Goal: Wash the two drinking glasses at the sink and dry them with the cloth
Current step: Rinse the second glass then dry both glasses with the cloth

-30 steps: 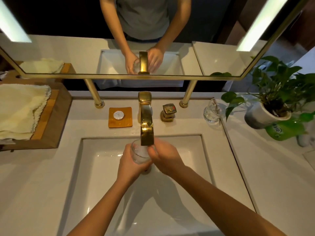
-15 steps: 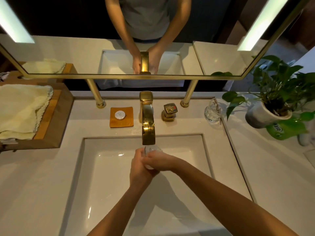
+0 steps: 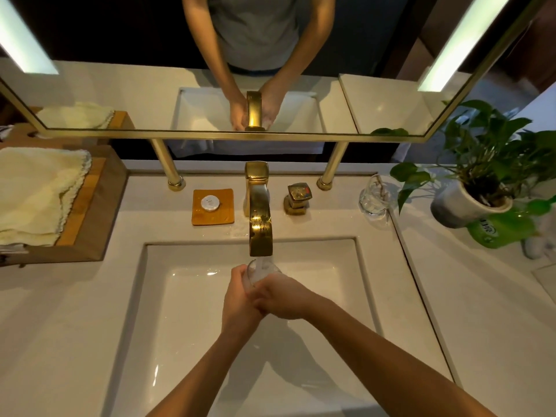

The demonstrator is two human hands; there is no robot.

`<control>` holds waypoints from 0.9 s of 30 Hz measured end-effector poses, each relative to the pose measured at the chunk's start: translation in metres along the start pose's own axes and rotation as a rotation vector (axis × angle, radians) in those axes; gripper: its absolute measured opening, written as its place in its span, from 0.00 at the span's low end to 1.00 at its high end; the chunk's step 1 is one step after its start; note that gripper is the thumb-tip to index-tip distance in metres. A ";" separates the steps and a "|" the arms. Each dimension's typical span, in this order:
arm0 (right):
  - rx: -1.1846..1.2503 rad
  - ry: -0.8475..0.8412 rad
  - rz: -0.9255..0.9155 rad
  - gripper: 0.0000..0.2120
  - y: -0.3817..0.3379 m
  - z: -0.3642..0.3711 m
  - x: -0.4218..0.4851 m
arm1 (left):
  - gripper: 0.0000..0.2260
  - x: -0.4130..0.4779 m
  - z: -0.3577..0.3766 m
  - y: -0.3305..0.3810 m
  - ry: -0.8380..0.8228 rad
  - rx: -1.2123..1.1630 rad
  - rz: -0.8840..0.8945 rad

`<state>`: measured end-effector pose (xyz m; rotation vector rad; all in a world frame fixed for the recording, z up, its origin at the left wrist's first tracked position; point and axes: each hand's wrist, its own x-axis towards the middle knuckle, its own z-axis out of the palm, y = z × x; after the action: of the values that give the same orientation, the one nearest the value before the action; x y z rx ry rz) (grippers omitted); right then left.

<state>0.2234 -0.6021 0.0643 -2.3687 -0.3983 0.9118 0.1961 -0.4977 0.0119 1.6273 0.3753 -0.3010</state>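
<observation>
A clear drinking glass (image 3: 262,269) sits under the gold faucet (image 3: 259,224), over the white sink (image 3: 186,299), with water running into it. My left hand (image 3: 239,299) wraps its left side and my right hand (image 3: 282,297) grips it from the right; the lower part of the glass is hidden by my fingers. A second clear glass (image 3: 374,197) stands on the counter right of the faucet handle (image 3: 298,197). A pale yellow cloth (image 3: 36,194) lies folded on a wooden tray (image 3: 90,230) at the left.
An orange soap dish (image 3: 213,206) with a small round soap sits left of the faucet. A potted plant (image 3: 475,194) and a green bottle (image 3: 499,230) stand at the right. The gold-framed mirror (image 3: 228,134) on two gold posts spans the back.
Both hands and the glass have dropped lower and slightly right below the spout. My right hand has shifted from the glass's rim side to clasping over my left fingers.
</observation>
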 end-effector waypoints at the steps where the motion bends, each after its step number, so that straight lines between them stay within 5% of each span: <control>1: -0.118 0.058 -0.031 0.09 -0.002 -0.001 0.000 | 0.16 -0.002 -0.001 -0.001 0.011 -0.010 0.008; 5: -0.112 0.194 0.034 0.06 -0.003 -0.006 0.002 | 0.19 -0.008 0.000 -0.008 0.075 -0.069 0.030; 9: 0.129 0.009 0.082 0.13 -0.012 -0.001 0.008 | 0.13 -0.001 0.006 -0.008 0.069 -0.219 -0.032; 16: -0.114 0.122 0.120 0.09 -0.010 -0.007 0.012 | 0.11 -0.007 0.006 -0.007 0.098 -0.362 -0.024; 20: -0.057 0.004 0.117 0.14 -0.025 -0.002 0.016 | 0.10 -0.002 0.009 -0.012 0.159 -0.377 -0.041; 27: -0.087 -0.061 0.108 0.08 -0.019 -0.017 0.014 | 0.09 0.005 0.005 -0.007 0.123 -0.083 0.027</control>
<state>0.2436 -0.5877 0.0790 -2.4666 -0.3430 1.0376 0.1979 -0.5023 0.0030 1.5724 0.4532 -0.1625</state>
